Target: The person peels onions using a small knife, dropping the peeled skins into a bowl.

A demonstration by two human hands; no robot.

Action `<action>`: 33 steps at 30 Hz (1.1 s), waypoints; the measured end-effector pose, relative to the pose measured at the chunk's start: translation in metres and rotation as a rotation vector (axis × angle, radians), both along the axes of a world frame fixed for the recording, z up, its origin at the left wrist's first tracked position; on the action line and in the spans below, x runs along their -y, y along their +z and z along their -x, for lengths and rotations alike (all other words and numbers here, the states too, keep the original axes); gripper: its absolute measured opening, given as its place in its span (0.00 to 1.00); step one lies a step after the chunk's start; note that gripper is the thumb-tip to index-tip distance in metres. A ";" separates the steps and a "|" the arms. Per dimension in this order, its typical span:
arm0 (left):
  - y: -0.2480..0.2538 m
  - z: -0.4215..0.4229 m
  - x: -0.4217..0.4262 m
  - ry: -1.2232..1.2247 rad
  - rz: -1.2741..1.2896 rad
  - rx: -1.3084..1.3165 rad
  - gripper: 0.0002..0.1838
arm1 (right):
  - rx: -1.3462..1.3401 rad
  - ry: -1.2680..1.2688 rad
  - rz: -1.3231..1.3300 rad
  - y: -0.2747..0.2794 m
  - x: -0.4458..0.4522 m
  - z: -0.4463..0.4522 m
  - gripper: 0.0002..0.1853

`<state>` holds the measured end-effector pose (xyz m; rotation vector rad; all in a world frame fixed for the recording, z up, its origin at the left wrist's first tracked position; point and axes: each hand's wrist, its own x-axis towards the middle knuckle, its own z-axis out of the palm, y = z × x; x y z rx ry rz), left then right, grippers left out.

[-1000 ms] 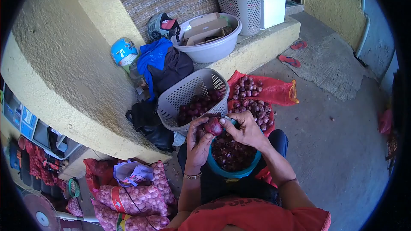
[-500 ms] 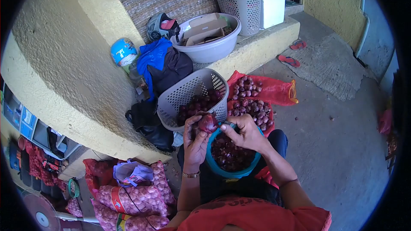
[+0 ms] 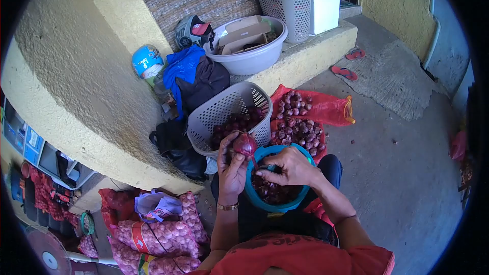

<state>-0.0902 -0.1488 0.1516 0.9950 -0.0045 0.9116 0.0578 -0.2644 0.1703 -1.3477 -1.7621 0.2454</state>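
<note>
In my left hand (image 3: 232, 165) is a red onion (image 3: 245, 144), held up between the thumb and fingers above the near side of the grey basket. A strip of its skin (image 3: 254, 162) stretches down from the onion to my right hand (image 3: 291, 166). My right hand is closed, with the strip pinched at its thumb and a small dark knife (image 3: 266, 167) partly hidden in the fingers. Below both hands stands a teal basin (image 3: 249, 193) holding loose onion skins (image 3: 270, 191). Just beyond, the grey basket (image 3: 209, 109) contains several red onions (image 3: 237, 125).
Red onions (image 3: 300, 135) lie on a red mesh sack (image 3: 331, 108) to the right of the basket. Full onion sacks (image 3: 158, 239) are at lower left. A black bag (image 3: 178, 147) sits beside the wall. A white tub (image 3: 249, 61) stands on the step, with slippers (image 3: 344, 73) further right.
My right hand has moved slightly down and left, drawing a strip of skin away from the onion. The left hand has tilted the onion and raised it slightly.
</note>
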 end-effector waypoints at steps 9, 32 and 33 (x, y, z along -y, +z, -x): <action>-0.002 -0.002 -0.006 0.023 -0.013 0.076 0.23 | 0.022 0.025 0.196 -0.049 -0.001 -0.002 0.17; -0.029 0.008 -0.013 -0.215 0.556 0.380 0.31 | 0.144 -0.465 0.802 -0.309 -0.046 -0.039 0.30; -0.028 0.007 -0.014 -0.249 0.585 0.418 0.31 | 0.146 -0.465 0.801 -0.303 -0.045 -0.039 0.30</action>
